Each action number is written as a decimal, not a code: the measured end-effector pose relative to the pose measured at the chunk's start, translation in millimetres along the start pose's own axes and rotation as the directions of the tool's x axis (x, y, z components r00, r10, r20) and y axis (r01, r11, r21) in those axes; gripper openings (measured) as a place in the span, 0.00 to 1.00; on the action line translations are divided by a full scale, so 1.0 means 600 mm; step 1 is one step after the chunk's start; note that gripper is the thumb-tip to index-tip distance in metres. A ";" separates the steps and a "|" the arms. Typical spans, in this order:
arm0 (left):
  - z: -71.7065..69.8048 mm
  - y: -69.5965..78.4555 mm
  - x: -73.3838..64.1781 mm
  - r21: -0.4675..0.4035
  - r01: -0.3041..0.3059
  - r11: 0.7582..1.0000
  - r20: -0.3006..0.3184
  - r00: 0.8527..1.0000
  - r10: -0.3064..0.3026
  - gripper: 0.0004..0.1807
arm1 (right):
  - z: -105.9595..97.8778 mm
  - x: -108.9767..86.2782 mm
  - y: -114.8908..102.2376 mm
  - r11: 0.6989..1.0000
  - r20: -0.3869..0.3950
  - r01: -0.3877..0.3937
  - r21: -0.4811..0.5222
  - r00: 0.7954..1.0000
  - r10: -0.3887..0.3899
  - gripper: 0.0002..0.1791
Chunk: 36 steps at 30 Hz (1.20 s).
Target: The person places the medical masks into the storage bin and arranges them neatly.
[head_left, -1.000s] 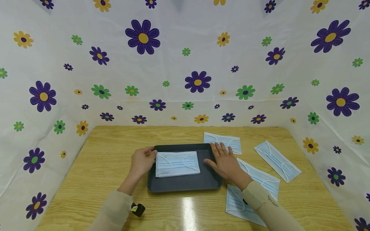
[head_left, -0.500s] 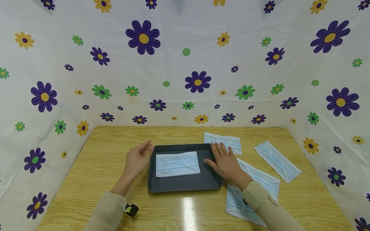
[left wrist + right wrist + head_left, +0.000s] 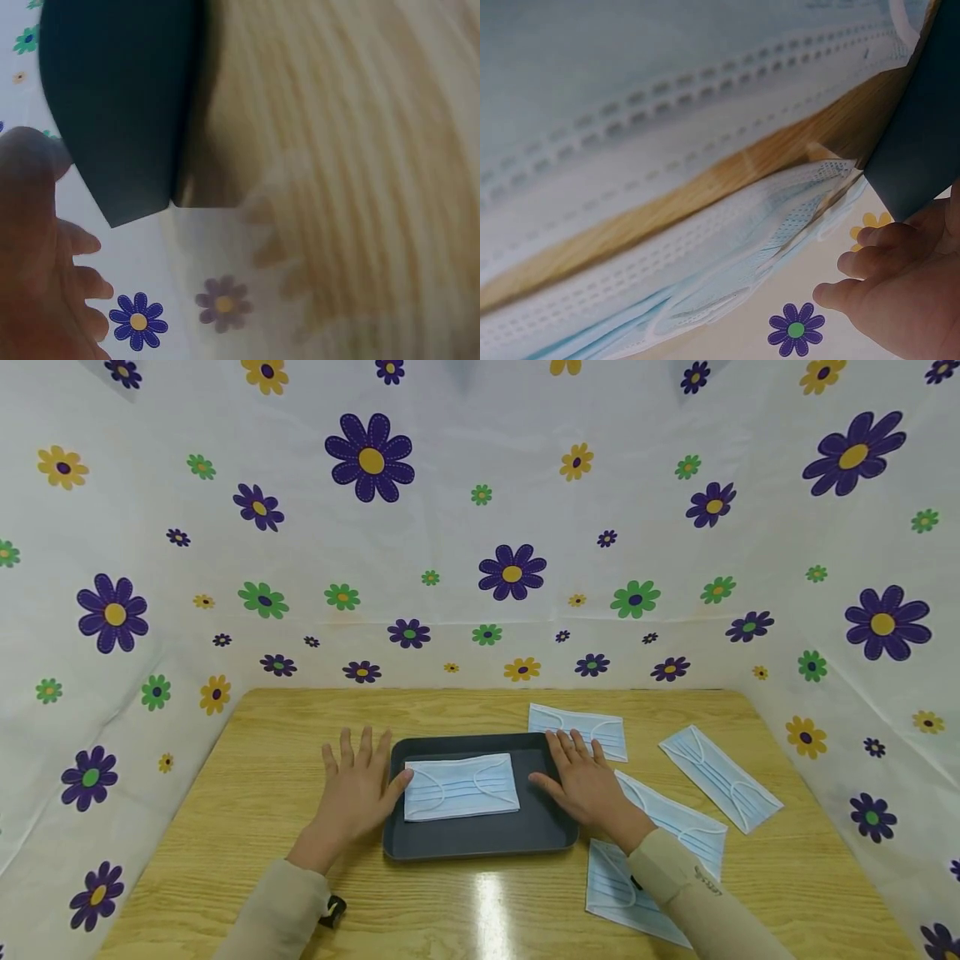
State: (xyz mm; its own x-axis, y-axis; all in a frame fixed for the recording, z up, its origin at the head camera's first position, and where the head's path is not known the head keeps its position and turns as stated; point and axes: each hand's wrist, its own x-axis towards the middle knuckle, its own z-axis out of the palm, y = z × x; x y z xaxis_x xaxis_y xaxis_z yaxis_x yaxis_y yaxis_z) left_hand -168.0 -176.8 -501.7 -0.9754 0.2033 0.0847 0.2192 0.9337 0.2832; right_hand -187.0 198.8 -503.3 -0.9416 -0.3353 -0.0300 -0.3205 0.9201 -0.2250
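A dark grey tray (image 3: 480,842) lies on the wooden table, with one light blue face mask (image 3: 461,787) flat inside it toward the left. Fingers spread, my left hand (image 3: 356,793) is at the tray's left rim, its thumb tip over the mask's left end. My right hand (image 3: 588,782) rests with straight fingers across the right rim, thumb pointing into the tray. In the left wrist view the tray's side (image 3: 120,105) stands beside the hand (image 3: 34,255). The right wrist view shows the right hand's fingers (image 3: 889,262) by the tray wall (image 3: 922,135).
Several more masks lie on the table (image 3: 262,777) to the right: one behind the tray (image 3: 600,735), one at far right (image 3: 720,779), and two partly beneath the right forearm, a nearer mask (image 3: 615,893) and a farther mask (image 3: 690,827). A flowered cloth (image 3: 450,527) surrounds the table.
My left hand has let go of the mask's upper left corner, drawn back left, and now spreads its fingers at the tray's left rim. The right hand has stayed in place.
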 end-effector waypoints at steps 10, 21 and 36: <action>0.010 -0.006 -0.001 0.050 -0.019 0.999 0.075 0.997 0.015 0.45 | -0.001 0.000 -0.002 1.000 -0.005 0.002 0.010 1.000 -0.002 0.49; 0.012 -0.002 -0.003 0.036 -0.014 0.999 0.075 0.997 0.011 0.42 | -0.004 0.000 0.004 0.994 0.000 -0.011 0.110 1.000 0.011 0.47; 0.013 -0.002 -0.004 0.034 -0.020 0.999 0.072 0.997 0.017 0.43 | -0.059 0.021 0.094 0.923 -0.100 -0.145 0.356 0.976 0.191 0.37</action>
State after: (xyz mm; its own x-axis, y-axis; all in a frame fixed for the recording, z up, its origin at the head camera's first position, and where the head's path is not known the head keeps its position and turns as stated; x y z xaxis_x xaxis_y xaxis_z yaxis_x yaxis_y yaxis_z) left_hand -166.3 -175.9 -509.6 -0.9705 0.2400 0.0211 0.2376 0.9390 0.2486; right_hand -220.3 253.7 -481.8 -0.9911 -0.1309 0.0253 -0.1232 0.8260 -0.5500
